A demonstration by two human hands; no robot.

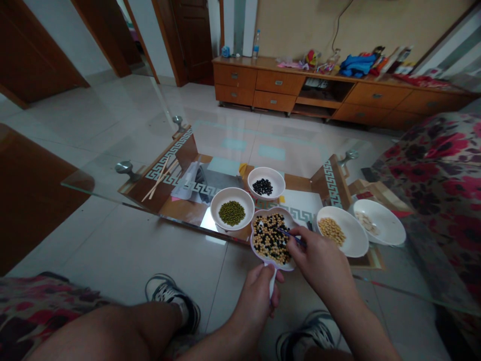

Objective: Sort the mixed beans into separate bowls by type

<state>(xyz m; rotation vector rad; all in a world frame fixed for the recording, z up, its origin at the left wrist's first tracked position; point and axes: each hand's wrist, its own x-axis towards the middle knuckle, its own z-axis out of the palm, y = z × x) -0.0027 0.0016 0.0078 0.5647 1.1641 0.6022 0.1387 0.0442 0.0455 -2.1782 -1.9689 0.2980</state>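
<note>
My left hand (259, 291) is closed around the white handle of a flower-shaped dish (293, 214) with a pale purple rim. Yellow soybeans and black beans (272, 235) lie mixed in it, with a few green ones among them. Over the dish, my right hand (310, 250) pinches slim dark blue tweezers (295, 236), their tip down among the beans. Whether the tip grips a bean is too small to tell. Around the dish stand white bowls: one with mung beans (232, 213), one with black beans (262, 187), one with soybeans (331, 231), and one with pale pieces (366, 223).
The bowls stand on a glass table (112, 193) with a wooden shelf beneath. Wooden chopsticks (160, 180) lie at its left. Beyond is a long wooden cabinet (276, 82) with a bottle and clutter on top. A flowered sofa cover (443, 165) is at the right.
</note>
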